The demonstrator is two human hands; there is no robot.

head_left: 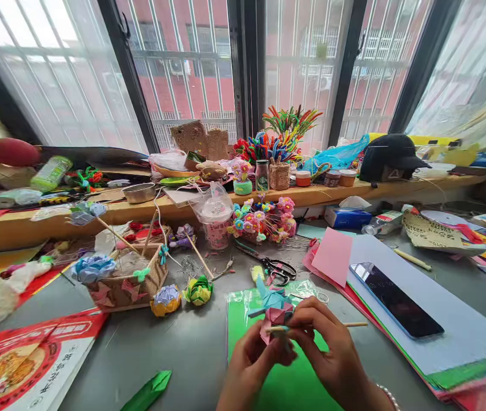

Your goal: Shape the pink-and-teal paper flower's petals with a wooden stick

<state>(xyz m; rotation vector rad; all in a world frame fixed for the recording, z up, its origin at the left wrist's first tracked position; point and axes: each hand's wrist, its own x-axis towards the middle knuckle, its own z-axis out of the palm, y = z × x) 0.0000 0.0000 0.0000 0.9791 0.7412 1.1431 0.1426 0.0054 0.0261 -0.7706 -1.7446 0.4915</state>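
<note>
My left hand (252, 361) and my right hand (327, 349) meet low in the middle of the head view, over a green sheet (243, 319). Together they pinch a small folded pink paper flower (277, 317) on a thin wooden stick (354, 324) that pokes out to the right. A folded light blue paper piece (270, 297) lies just behind the flower. Black-handled scissors (277, 268) rest a little further back on the grey table (183, 348).
A phone (397, 299) lies on a white sheet over stacked coloured paper at right, with a pink sheet (333, 256) beside it. Left of centre stand a small basket (129, 282) with paper flowers, loose paper roses (198, 290) and a plastic cup (216, 220). The wooden sill (320, 194) is crowded.
</note>
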